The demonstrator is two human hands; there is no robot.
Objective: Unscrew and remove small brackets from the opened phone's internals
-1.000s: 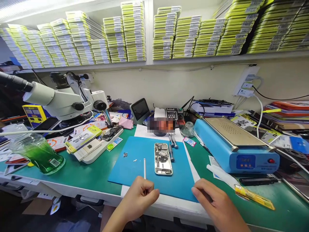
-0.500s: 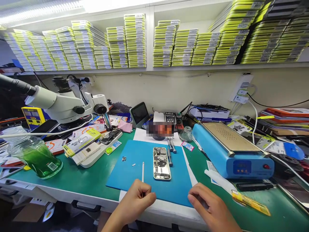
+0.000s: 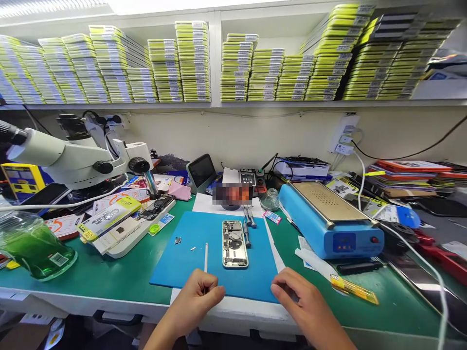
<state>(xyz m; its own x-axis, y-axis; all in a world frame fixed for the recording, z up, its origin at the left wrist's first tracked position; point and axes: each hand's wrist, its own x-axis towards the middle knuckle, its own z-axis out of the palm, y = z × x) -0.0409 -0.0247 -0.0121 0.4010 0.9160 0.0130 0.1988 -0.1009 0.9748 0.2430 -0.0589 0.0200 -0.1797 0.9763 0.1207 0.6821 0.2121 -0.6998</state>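
Observation:
My left hand is closed in a fist at the front edge of the blue mat. A slim white stick runs up from behind its knuckles; whether the fist grips it or it lies on the mat, I cannot tell. My right hand is loosely curled at the mat's front right corner, thumb and fingertips close together with nothing visible between them. Between and beyond both hands lies an opened smartphone, its inside parts showing. Several grey screwdrivers lie beside it. A small dark part and a tiny white piece are on the left.
A blue heating plate machine stands at right, near a yellow-handled tool. To the left are a microscope, a jar of green liquid and a pile of boxes. Stacked yellow-green cases fill the shelf above.
The camera view has turned slightly right, so everything sits further left in the picture. Both hands keep nearly the same pose and place; the phone and tools have not moved on the mat.

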